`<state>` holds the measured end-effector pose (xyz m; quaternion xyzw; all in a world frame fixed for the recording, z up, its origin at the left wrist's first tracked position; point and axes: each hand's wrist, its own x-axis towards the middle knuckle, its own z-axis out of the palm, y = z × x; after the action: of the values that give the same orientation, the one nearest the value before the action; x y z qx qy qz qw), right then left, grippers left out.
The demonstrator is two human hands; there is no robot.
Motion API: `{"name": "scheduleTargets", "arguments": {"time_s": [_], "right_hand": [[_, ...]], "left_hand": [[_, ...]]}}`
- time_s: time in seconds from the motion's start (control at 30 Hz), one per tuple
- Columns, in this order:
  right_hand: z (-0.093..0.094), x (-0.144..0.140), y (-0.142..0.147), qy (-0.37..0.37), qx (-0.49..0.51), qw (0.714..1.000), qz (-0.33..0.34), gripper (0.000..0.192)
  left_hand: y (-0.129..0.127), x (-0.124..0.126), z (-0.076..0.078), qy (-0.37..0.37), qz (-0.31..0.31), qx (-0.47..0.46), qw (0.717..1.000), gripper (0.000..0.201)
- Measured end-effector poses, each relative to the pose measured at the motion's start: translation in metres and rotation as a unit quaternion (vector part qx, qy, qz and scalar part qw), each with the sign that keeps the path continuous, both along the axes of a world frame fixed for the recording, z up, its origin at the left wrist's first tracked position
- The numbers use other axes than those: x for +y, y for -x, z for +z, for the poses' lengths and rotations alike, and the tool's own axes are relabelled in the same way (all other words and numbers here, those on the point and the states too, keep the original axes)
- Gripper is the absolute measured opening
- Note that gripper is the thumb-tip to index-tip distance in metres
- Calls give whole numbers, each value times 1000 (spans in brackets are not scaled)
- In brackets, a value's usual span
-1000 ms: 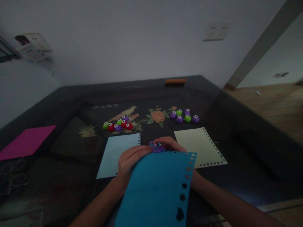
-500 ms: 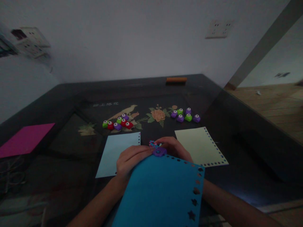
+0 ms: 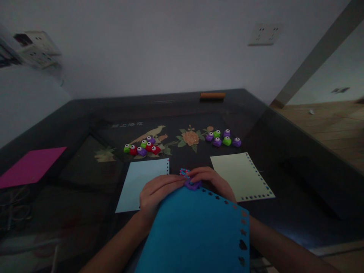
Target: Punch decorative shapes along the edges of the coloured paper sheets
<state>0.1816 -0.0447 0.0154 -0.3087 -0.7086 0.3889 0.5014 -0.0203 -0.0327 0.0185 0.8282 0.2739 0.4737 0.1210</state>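
A small purple punch sits on the far edge of a blue sheet, low in the centre of the head view, pinched between both hands. The right hand curls over it from 2 o'clock, its grip closed on the punch; the left hand presses in from 9 o'clock, fingers bent against the punch and the sheet's edge. A row of punched holes runs along the blue sheet's far and right edges. A little heap of pink and blue cut-outs lies just beyond the punch at 12 o'clock. A pale blue sheet lies on the dark surface at 10 o'clock, partly under the left hand; a cream sheet with a holed border lies at 2 o'clock. Farther out, a cluster of green, red and purple punches rests at 11 o'clock and another, purple and green, at 1 o'clock. A magenta sheet lies well apart at 9 o'clock.
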Motion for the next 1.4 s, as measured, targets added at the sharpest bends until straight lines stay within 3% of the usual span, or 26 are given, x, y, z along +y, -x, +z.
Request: {"name": "scheduleTargets", "arguments": {"time_s": [0.23, 0.4, 0.47, 0.57, 0.67, 0.77, 0.83, 1.0, 1.23, 1.4], "right_hand": [[-4, 3, 0, 1, 23, 1000, 14, 22], [2, 4, -2, 116, 75, 990, 33, 22], [-3, 6, -3, 202, 110, 973, 13, 25], [-13, 9, -4, 346, 149, 926, 8, 28], [-18, 12, 0, 422, 167, 891, 32, 35], [-14, 15, 5, 461, 200, 863, 44, 31], [-9, 17, 5, 461, 213, 861, 30, 29], [-4, 22, 1, 404, 131, 905, -34, 32], [-5, 24, 2, 318, 6, 946, -57, 29], [-2, 24, 2, 308, 25, 949, -56, 27]], "left_hand": [[0, -4, 0, 13, -9, -24, 1000, 24], [-1, -4, 3, 53, -6, -32, 998, 23], [-2, -1, 1, 88, -6, -29, 996, 23], [-6, 4, -7, 164, 46, -10, 985, 26], [-10, 5, -13, 207, 102, 18, 973, 26], [-11, 5, -12, 218, 97, 38, 970, 29], [-10, 5, -9, 224, 89, 31, 970, 35], [-12, 7, -5, 275, 67, 2, 959, 40], [-17, 12, -12, 451, 86, -60, 886, 37], [-18, 12, -12, 445, 99, -36, 889, 34]]}}
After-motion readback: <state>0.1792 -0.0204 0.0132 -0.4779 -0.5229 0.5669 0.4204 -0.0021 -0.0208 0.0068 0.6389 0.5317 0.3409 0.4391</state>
